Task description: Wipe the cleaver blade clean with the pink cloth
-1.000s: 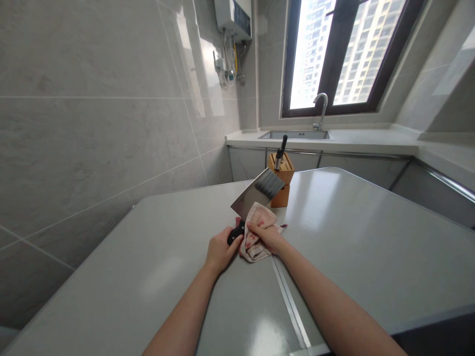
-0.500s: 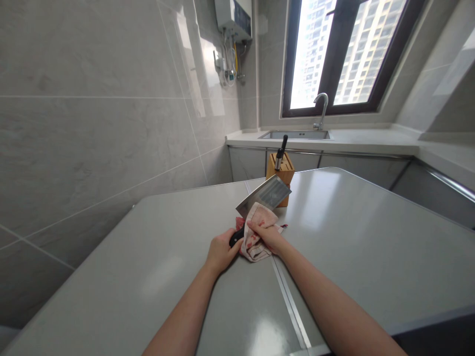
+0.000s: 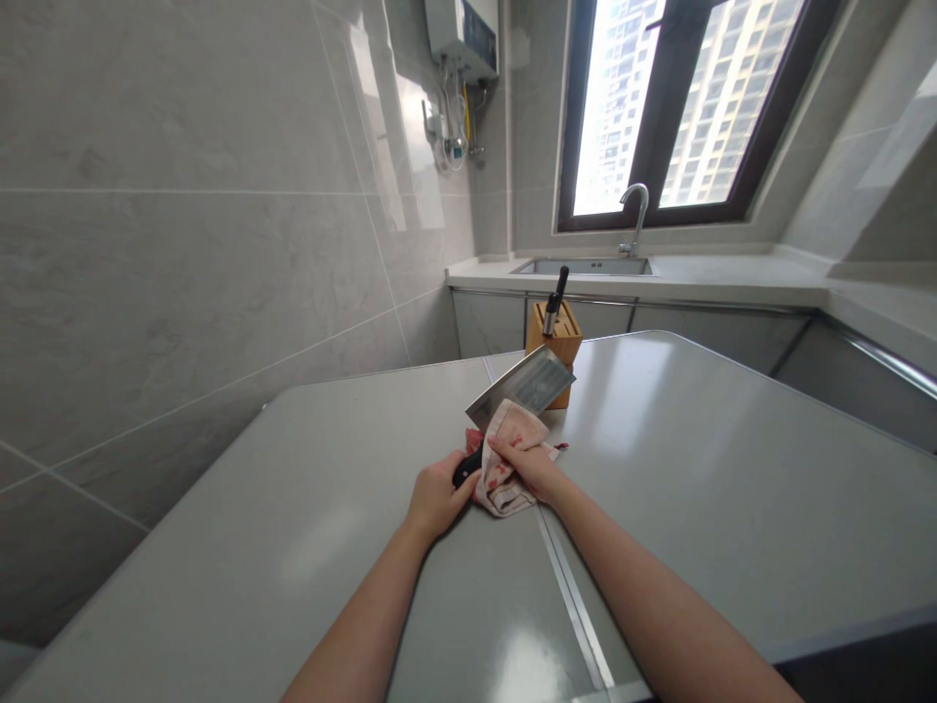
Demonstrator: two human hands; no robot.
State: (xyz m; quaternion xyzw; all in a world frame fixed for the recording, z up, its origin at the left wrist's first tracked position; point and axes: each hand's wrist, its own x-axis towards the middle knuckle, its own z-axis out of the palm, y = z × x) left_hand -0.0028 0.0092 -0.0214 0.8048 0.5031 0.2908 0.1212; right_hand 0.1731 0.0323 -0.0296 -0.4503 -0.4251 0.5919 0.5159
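The left hand (image 3: 441, 496) sits near the middle of a grey desk (image 3: 293, 557), its fingers (image 3: 439, 478) clenched around the black handle (image 3: 467, 468) of a Chinese cleaver (image 3: 521, 385). The broad steel blade rises from the handle toward the far right, tilted above the desk, and in this view its tip end overlaps a bamboo knife block (image 3: 554, 337).

The right hand (image 3: 527, 466) lies just to the right of the left hand, its fingers (image 3: 505, 449) grasping a pale pink cloth with red marks (image 3: 505, 478). The cloth is folded over the lower part of the blade, and the right hand presses it there. Its lower folds reach down to the desk.

The knife block stands beyond the blade, with a black-handled knife (image 3: 556, 293) upright in it. Farther off, a white desk (image 3: 703, 278) runs under a window (image 3: 659, 107) and holds a steel sink (image 3: 582, 266) with a curved faucet (image 3: 635, 217). A water heater (image 3: 461, 34) hangs high on the grey tiled wall (image 3: 183, 244) to the left.
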